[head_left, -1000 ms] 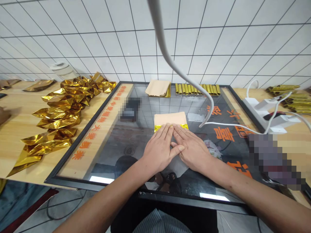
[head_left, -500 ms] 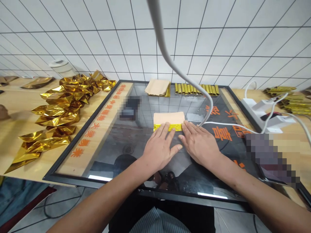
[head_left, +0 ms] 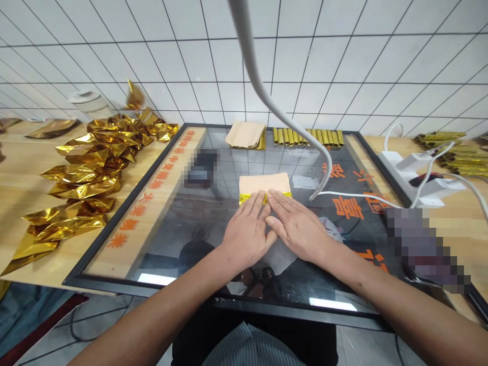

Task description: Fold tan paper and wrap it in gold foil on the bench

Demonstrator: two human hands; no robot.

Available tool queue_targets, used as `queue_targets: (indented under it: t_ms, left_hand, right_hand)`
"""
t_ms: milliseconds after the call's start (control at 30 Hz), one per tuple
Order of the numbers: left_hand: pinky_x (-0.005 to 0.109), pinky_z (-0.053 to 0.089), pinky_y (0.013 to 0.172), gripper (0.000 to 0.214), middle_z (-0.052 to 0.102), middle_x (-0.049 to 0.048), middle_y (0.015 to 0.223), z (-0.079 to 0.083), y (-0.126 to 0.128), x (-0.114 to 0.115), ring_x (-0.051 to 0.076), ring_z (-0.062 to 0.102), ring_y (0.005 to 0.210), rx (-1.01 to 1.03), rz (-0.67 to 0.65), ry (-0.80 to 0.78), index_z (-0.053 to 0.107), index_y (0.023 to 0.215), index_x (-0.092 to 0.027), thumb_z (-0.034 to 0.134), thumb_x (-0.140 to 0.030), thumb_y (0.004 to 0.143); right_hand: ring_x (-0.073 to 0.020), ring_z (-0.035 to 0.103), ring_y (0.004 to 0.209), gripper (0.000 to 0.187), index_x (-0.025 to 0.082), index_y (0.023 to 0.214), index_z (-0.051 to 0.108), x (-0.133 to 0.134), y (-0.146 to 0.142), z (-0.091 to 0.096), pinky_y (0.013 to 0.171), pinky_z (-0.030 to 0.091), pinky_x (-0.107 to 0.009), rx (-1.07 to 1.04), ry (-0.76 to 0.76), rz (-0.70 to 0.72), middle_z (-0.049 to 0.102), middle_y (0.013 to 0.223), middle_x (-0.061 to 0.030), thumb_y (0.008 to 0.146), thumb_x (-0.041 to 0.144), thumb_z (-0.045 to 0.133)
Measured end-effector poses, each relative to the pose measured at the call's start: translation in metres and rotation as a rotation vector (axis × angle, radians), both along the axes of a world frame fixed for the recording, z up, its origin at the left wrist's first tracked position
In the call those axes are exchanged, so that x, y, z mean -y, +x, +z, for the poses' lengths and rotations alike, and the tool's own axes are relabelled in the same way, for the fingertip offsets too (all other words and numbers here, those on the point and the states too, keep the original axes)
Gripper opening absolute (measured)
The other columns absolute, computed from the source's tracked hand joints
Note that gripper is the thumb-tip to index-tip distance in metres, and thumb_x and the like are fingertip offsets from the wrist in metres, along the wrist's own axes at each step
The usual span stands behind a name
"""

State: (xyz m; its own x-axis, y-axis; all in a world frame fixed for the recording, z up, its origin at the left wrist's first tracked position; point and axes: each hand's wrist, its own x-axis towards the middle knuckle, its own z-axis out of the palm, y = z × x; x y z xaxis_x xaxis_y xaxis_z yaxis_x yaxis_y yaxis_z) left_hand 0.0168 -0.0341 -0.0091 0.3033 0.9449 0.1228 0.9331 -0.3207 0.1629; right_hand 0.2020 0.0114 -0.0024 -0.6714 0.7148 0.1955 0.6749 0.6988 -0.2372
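A sheet of tan paper (head_left: 265, 183) lies on the glass top, its near edge showing a gold foil strip (head_left: 244, 197). My left hand (head_left: 247, 231) lies flat with outstretched fingers on the left and middle of that strip. Fingertips of my right hand (head_left: 299, 223) press on the strip just to the right, its fingers straight and side by side. The two hands meet at the thumbs, and neither grips anything. Part of the strip is hidden under the fingers. Behind the sheet sit a stack of tan-and-gold paper (head_left: 244, 134) and a row of gold paper rolls (head_left: 282, 136).
Folded gold foil pieces (head_left: 84, 178) are heaped at the left, with one blurred gold piece (head_left: 134, 94) above them. A white cable (head_left: 263, 91) hangs down onto the glass. At the right are a power strip (head_left: 400, 175), a pixelated dark object (head_left: 423, 249) and more gold rolls (head_left: 461, 157).
My right hand has slid left along the gold strip until its thumb meets my left hand. A gold piece has appeared above the heap. The view has shifted slightly.
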Motion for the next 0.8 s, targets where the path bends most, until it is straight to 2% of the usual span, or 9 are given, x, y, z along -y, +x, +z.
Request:
queue_targets:
  t_ms: [200, 400, 567, 800]
  left_hand:
    - [0.046, 0.024, 0.140, 0.078, 0.026, 0.0148, 0.183, 0.000, -0.008, -0.001, 0.029, 0.026, 0.171, 0.012, -0.026, -0.033, 0.034, 0.173, -0.008, 0.043, -0.054, 0.110]
    - [0.046, 0.021, 0.141, 0.082, 0.024, 0.0154, 0.183, 0.003, -0.014, -0.004, 0.029, 0.023, 0.171, 0.011, -0.068, -0.058, 0.033, 0.173, -0.006, 0.043, -0.058, 0.110]
    - [0.046, 0.018, 0.141, 0.081, 0.026, 0.0153, 0.182, 0.003, -0.014, -0.005, 0.029, 0.023, 0.171, 0.013, -0.068, -0.051, 0.036, 0.171, -0.007, 0.043, -0.060, 0.110]
    - [0.047, 0.017, 0.142, 0.082, 0.027, 0.0126, 0.183, 0.001, -0.015, -0.007, 0.030, 0.021, 0.172, 0.021, -0.061, -0.053, 0.034, 0.173, -0.010, 0.044, -0.059, 0.109]
  right_hand:
    - [-0.0313, 0.042, 0.162, 0.070, 0.011, 0.168, 0.048, -0.001, 0.004, -0.005, 0.135, 0.035, -0.055, 0.001, 0.033, -0.008, 0.047, 0.172, -0.0191, 0.117, 0.054, 0.029]
    - [-0.0317, 0.042, 0.163, 0.072, 0.004, 0.166, 0.047, -0.002, 0.004, -0.003, 0.135, 0.035, -0.053, 0.048, 0.027, -0.004, 0.044, 0.173, -0.0215, 0.117, 0.051, 0.026]
    - [-0.0312, 0.044, 0.162, 0.069, 0.006, 0.165, 0.050, -0.001, 0.003, 0.002, 0.134, 0.036, -0.053, 0.052, 0.026, -0.024, 0.046, 0.172, -0.0195, 0.117, 0.048, 0.026]
    - [-0.0316, 0.045, 0.161, 0.068, 0.002, 0.163, 0.052, 0.000, 0.000, 0.002, 0.135, 0.035, -0.051, 0.063, 0.061, -0.043, 0.046, 0.172, -0.0215, 0.117, 0.046, 0.027]
